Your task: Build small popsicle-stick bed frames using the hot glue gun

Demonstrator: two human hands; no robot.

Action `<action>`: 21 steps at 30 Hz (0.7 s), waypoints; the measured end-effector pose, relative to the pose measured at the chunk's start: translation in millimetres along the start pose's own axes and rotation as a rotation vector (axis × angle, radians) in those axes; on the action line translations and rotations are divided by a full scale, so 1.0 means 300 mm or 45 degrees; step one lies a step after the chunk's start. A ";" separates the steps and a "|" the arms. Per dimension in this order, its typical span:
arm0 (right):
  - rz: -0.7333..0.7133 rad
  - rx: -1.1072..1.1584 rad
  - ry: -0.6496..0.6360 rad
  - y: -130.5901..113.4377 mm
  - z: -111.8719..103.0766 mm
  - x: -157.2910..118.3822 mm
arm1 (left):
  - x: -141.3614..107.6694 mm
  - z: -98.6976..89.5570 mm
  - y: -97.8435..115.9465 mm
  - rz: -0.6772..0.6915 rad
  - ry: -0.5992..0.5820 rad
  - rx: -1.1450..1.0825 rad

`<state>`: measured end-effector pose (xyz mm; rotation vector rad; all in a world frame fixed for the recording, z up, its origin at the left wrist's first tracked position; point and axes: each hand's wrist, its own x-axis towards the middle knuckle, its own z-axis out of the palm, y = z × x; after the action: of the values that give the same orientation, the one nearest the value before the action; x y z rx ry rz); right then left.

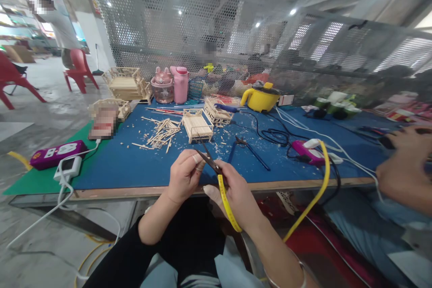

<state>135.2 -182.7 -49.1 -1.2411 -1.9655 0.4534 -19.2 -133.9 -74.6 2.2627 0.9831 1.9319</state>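
Observation:
My right hand [236, 193] is closed round a pair of scissors [228, 209] with a yellow handle loop, its dark blades pointing up and left, slightly apart. Beside the blades, my left hand [184, 175] is closed in a pinch, with white tape round a finger. Whatever lies between its fingertips is too small or hidden to name. Just beyond both hands stands a small wooden-stick model [197, 126] like a bench or bed. A heap of short wooden sticks [165, 134] lies to its left. Blue-handled pliers [256, 156] rest open on the blue mat, right of the model.
More stick models [123, 85] stand at the back left. A phone [103, 121] and purple power strip [57, 154] are left. A yellow pot [263, 98], pink bottle [180, 84] and cords line the back. A co-worker's arm [403, 166] reaches in at right.

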 end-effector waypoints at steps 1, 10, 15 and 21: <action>0.020 -0.003 0.005 -0.003 0.000 -0.001 | 0.000 0.001 0.000 0.001 0.002 -0.004; 0.177 -0.082 0.080 0.016 0.009 -0.008 | -0.002 0.007 -0.004 0.019 0.023 0.015; 0.357 -0.018 0.338 0.041 -0.038 0.015 | 0.008 0.009 0.005 -0.062 0.024 0.031; 0.680 -0.482 0.316 0.210 -0.235 0.027 | -0.008 -0.041 -0.045 -0.454 -0.145 0.328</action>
<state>224.8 -152.8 -40.0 -1.9762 -1.5364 0.1681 -36.3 -129.0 -79.1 2.0962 1.5700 1.5919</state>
